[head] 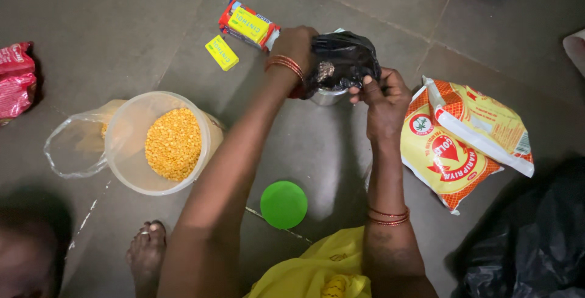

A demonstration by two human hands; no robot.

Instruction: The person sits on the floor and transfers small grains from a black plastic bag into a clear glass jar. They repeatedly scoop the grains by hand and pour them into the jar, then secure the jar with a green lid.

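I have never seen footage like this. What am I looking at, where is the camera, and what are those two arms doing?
There is no machine here: a person wears a camera on the head, so the single picture looks down along their own arms to a grey tiled floor. Both hands grip a black plastic bag above a small steel container: the left hand from the top, the right hand at its side. On the floor lie a clear tub of yellow split lentils, a round green lid, a yellow and orange packet, yellow and red boxes, and a red packet at the left edge. The person's bare foot shows at the bottom.
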